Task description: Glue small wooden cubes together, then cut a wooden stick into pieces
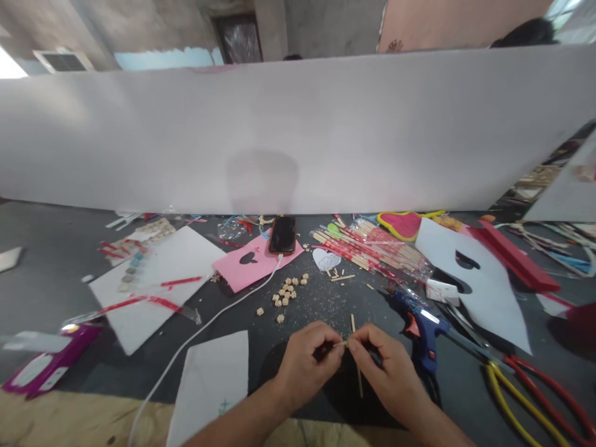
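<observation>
My left hand [311, 359] is pinched on a small pale wooden piece [341, 344] between thumb and forefinger. From the right, my right hand [384, 366] closes its fingertips at the other end of that piece, almost touching the left fingertips. A thin wooden stick [360, 382] stretches behind and below the right fingertips; whether they grip it is unclear. Beyond the left hand lies a group of small wooden clusters [285, 293]. A blue glue gun [426, 332] rests just right of the right hand.
A phone [282, 234] with a white cable lies on pink paper [233, 270]. Red-wrapped sticks [358, 245] lie beyond the hands. Pliers with red and yellow handles [516, 397] are at right, white paper [212, 379] at left. A white panel [279, 136] stands behind.
</observation>
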Motion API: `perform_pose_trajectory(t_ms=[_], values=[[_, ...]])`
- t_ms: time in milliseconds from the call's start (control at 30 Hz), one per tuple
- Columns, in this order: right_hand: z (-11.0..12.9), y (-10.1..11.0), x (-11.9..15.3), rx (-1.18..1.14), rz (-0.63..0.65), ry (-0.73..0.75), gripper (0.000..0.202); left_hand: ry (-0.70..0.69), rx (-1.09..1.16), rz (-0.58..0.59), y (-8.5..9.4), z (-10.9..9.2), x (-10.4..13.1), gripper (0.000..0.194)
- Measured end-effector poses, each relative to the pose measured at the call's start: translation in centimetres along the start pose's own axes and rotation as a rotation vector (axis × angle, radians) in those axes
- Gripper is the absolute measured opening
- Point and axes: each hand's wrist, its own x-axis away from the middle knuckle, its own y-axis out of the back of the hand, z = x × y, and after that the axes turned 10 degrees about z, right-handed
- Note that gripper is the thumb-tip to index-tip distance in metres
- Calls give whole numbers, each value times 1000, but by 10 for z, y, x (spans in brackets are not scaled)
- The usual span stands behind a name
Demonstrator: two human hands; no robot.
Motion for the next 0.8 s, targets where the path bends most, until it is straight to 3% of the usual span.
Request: perform_pose_trajectory(t_ms=[300, 500, 800], values=[[-5, 4, 1, 180, -64, 156, 18, 18, -13, -21, 0, -1, 0, 13], [-11, 12, -3, 262, -129, 135, 18, 64, 39, -99, 4, 1, -3, 15], [7, 19, 1, 319, -56, 124, 17, 58, 90, -89, 4, 1, -3, 15]])
